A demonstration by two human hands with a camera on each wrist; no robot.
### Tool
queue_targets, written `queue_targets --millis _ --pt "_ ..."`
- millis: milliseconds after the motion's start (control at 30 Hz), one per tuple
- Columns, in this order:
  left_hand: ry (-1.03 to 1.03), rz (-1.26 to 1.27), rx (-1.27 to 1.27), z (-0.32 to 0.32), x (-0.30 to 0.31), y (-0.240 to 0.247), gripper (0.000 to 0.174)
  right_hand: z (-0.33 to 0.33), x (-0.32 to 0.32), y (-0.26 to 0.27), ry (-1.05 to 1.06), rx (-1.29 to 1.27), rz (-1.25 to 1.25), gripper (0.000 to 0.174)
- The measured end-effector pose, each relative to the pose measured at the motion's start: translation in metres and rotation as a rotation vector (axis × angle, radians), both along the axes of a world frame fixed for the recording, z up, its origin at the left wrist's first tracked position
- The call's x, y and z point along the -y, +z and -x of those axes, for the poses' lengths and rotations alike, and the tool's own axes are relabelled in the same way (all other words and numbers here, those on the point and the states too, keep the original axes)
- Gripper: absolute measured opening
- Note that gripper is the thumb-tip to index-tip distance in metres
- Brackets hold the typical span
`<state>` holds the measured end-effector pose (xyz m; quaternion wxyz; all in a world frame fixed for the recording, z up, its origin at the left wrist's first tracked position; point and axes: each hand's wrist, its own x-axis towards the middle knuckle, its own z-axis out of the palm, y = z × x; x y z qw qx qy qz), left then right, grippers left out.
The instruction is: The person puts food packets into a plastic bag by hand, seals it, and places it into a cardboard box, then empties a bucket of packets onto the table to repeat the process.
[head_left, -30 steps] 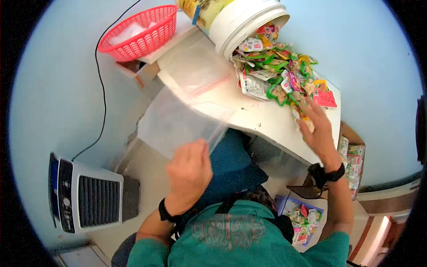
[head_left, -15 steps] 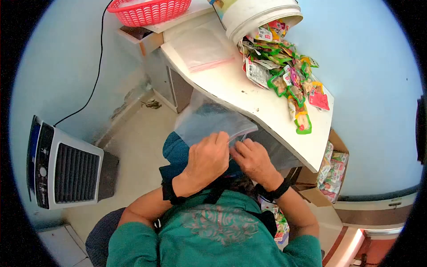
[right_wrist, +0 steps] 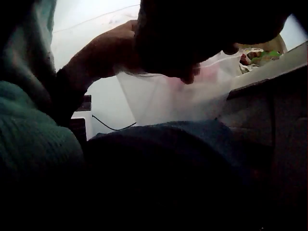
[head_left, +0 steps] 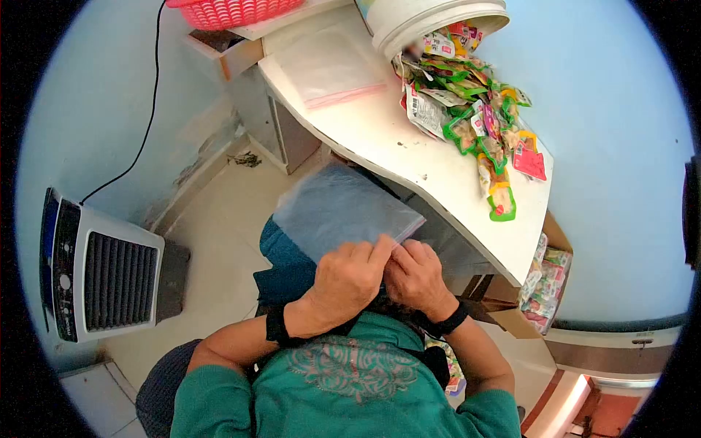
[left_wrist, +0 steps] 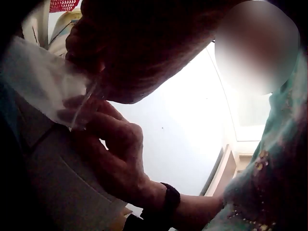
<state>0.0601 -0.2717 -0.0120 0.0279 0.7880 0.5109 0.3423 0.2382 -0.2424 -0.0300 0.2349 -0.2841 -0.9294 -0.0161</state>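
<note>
A clear zip-lock plastic bag [head_left: 332, 208] lies over the person's lap, its opening edge toward the body. My left hand [head_left: 349, 277] pinches that edge, knuckles upward. Right beside it, my right hand [head_left: 416, 281] grips the same edge near its corner. In the left wrist view the bag [left_wrist: 41, 79] stretches away from the curled fingers of the right hand [left_wrist: 113, 154]. Backlit in the right wrist view, the see-through bag [right_wrist: 168, 98] hangs below both hands and looks flat, with nothing visible inside.
Colourful snack packets [head_left: 467, 109] spill from a tipped white bucket [head_left: 431, 25] onto the white table [head_left: 365, 139]. A stack of flat clear bags [head_left: 332, 66] lies on its left part. Around stand a red basket [head_left: 234, 11], an air cooler [head_left: 109, 274] and a cardboard box [head_left: 555, 241] of packets.
My right hand has come from the packets on the table to the bag's edge beside my left hand. The bag has moved down and right, over the lap.
</note>
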Motion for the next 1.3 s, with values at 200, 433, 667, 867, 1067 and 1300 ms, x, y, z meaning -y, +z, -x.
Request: queue_targets --millis 200,433,667,867,1067,1300 --pt "-0.036 0.014 0.041 0.006 -0.002 -0.005 0.014 -0.002 -0.001 -0.007 0.111 0.131 0.060 0.029" --pt "0.031 -0.088 0.068 0.006 -0.008 0.004 0.014 -0.017 -0.001 -0.017 0.123 0.237 0.136 0.026" --pt "0.002 -0.080 0.072 0.004 -0.008 -0.004 0.011 -0.037 -0.006 0.032 -0.014 -0.339 -0.010 0.026" --pt "-0.020 -0.035 0.067 0.003 -0.005 -0.010 0.012 -0.089 -0.050 0.049 -0.636 -0.258 -0.167 0.041" --pt "-0.010 -0.006 0.055 0.003 -0.006 -0.008 0.012 -0.103 -0.083 0.044 -0.661 0.175 -0.188 0.032" --pt "-0.002 -0.004 0.067 0.007 -0.013 -0.013 0.011 -0.110 -0.090 0.035 -0.717 -0.176 -0.177 0.027"
